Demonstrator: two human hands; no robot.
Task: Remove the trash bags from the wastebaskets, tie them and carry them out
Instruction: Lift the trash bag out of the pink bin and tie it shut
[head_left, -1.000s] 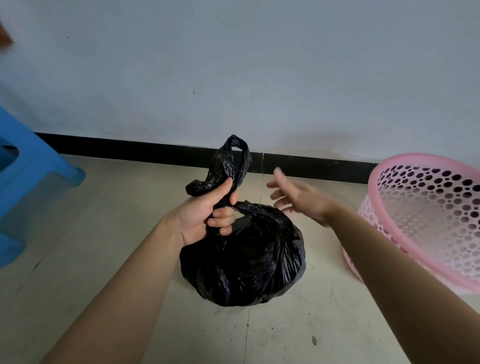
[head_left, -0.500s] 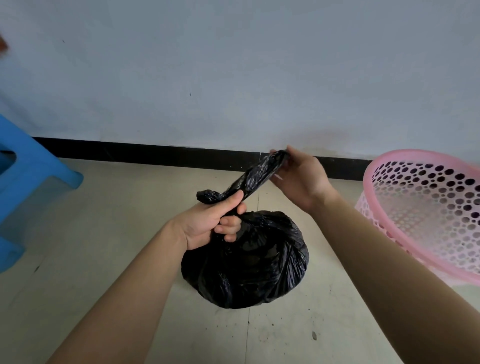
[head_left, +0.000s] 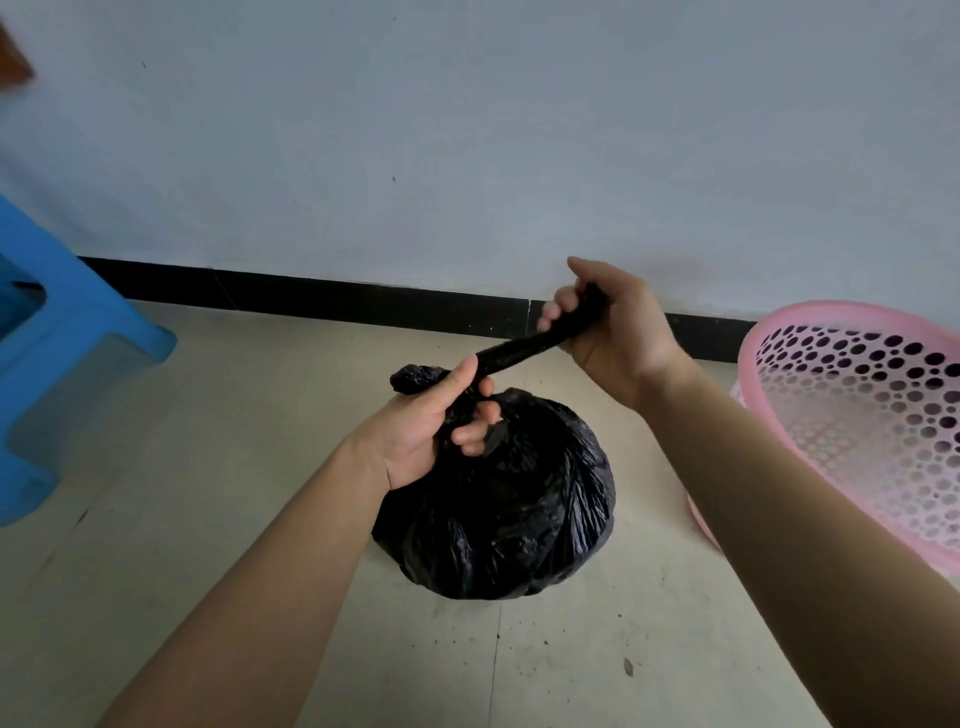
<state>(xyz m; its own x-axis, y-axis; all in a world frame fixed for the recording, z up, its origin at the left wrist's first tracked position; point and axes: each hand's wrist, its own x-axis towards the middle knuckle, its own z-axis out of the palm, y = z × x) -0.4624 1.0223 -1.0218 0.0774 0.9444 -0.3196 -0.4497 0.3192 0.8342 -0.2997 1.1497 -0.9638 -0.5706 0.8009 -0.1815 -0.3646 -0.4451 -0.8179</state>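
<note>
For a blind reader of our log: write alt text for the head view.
A person's left hand grips the gathered neck of a bulging black trash bag while the right hand holds its twisted end stretched up and to the right. A perforated pink wastebasket stands at right, a blue stool at left.

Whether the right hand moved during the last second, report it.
Yes. The right hand rose: earlier below the black baseboard, it now overlaps it, gripping the bag's neck.
</note>
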